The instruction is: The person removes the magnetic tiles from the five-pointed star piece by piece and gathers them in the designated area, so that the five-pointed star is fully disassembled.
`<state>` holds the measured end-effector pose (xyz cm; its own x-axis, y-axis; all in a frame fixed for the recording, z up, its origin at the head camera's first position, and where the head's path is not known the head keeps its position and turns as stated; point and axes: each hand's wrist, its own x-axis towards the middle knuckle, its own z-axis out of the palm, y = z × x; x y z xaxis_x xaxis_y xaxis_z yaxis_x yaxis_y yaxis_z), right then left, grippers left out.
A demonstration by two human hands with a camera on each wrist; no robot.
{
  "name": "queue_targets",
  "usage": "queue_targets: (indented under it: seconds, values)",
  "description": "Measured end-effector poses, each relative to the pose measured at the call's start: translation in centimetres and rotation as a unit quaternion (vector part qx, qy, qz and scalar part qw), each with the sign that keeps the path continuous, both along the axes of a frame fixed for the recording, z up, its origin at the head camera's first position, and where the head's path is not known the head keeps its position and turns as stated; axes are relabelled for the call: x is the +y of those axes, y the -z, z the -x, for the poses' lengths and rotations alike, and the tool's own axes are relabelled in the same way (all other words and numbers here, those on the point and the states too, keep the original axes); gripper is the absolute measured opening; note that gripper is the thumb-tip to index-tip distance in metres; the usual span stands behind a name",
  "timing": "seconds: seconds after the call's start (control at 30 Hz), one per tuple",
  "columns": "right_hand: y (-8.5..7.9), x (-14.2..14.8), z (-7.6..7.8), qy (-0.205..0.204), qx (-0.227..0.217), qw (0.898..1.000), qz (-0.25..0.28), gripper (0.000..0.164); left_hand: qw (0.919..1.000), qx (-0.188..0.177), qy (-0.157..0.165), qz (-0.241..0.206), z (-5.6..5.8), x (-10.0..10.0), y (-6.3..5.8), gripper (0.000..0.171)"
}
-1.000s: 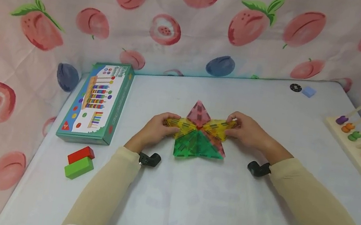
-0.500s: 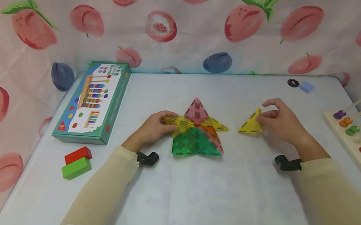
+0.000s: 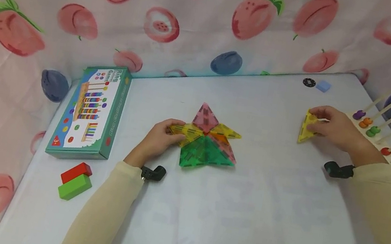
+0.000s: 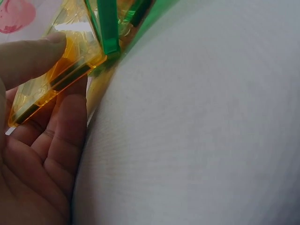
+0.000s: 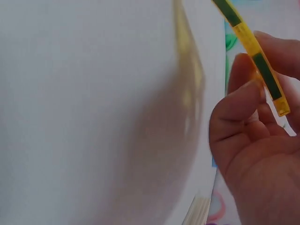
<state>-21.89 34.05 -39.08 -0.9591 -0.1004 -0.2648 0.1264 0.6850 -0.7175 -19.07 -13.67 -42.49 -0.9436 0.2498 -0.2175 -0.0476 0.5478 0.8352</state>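
A star-like shape of translucent magnetic tiles (image 3: 209, 154) lies mid-table, with pink, yellow, orange and green parts. At its left point, my left hand (image 3: 158, 138) pinches a yellow triangular tile (image 3: 191, 131) that is joined to the shape. The left wrist view shows the thumb on top of that tile (image 4: 70, 72) and fingers beneath it, beside a green tile edge (image 4: 108, 28). Off to the right, my right hand (image 3: 336, 128) holds a separate yellow triangular tile (image 3: 305, 129), seen edge-on between thumb and fingers in the right wrist view (image 5: 251, 42). Its shadow and yellow tint fall on the cloth.
A green ring game box (image 3: 86, 111) lies at the left, with a red block (image 3: 76, 173) and a green block (image 3: 74, 187) before it. A wooden peg board (image 3: 380, 140) with coloured pieces stands right, near a black chip (image 3: 309, 82) and a blue piece (image 3: 323, 86).
The right hand has pulled a yellow triangular tile off the shape's right point and carried it rightward. The left hand keeps its hold on the left tile.
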Motion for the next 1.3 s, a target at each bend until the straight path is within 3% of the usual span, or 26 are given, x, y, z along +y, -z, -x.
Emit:
queue_targets:
  seconds: [0.2,0.5,0.6,0.7,0.8,0.97,1.13,1.3]
  values:
    - [0.5,1.3,1.4,0.001,-0.013,0.999,-0.051,0.063,1.0,-0.001,-0.004,-0.004,0.0,-0.1,-0.1,0.044]
    - [1.1,1.6,2.3,0.1,-0.017,0.994,-0.042,0.071,0.9996,-0.015,-0.009,-0.024,0.0,0.2,0.3,0.044]
    - [0.9,1.1,1.9,0.101,-0.006,0.994,-0.051,0.073,0.9994,-0.018,-0.01,-0.028,-0.1,0.2,0.3,0.044]
    - [0.3,-0.9,1.1,0.066,0.025,0.997,-0.035,0.069,0.9996,-0.013,-0.01,-0.022,-0.1,0.2,0.3,0.044]
    - [-0.2,-4.3,0.4,-0.004,0.053,0.998,-0.014,0.063,0.9997,-0.008,-0.014,-0.019,0.0,0.0,0.3,0.044]
    - [0.4,-10.9,0.1,-0.103,0.035,0.994,0.02,0.054,0.9992,-0.014,-0.017,-0.034,0.2,-0.2,0.3,0.044]
    - [1.6,-15.4,0.3,-0.162,0.022,0.986,0.028,0.054,0.9989,-0.02,-0.018,-0.039,0.2,-0.1,0.5,0.043]
    - [1.7,-17.4,0.8,-0.186,0.015,0.982,0.009,0.053,0.9994,-0.015,-0.012,-0.029,0.3,-0.2,0.5,0.044]
